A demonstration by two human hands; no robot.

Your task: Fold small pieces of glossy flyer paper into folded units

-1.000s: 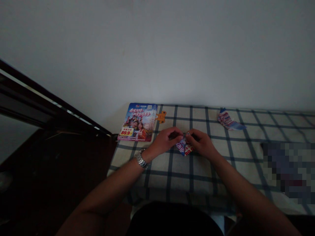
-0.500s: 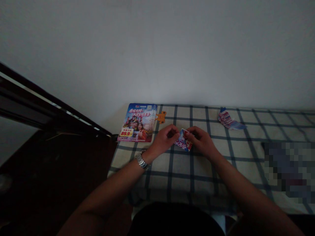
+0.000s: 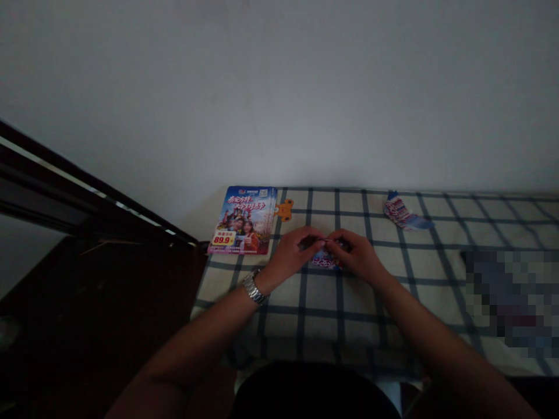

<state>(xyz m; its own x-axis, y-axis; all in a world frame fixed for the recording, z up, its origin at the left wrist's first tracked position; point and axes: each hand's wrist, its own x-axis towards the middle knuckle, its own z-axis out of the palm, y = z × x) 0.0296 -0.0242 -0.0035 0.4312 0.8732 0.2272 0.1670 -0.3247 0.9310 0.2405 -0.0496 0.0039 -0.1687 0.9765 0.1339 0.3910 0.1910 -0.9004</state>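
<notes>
With left hand (image 3: 297, 249) and right hand (image 3: 356, 252), pinching small paper (image 3: 324, 262); already folded down, apparently unfinished, can't tell folds remaining.

Held paper (image 3: 325, 262) blue with white-pink lettering; tablecloth (image 3: 322, 295) cream, dark-blue grid; bear (image 3: 285, 210) orange.

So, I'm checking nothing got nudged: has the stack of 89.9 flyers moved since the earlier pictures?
No. Against the stripes of the checked tablecloth, the stack of 89.9 flyers has kept its place; the whole view shifted slightly.
</notes>
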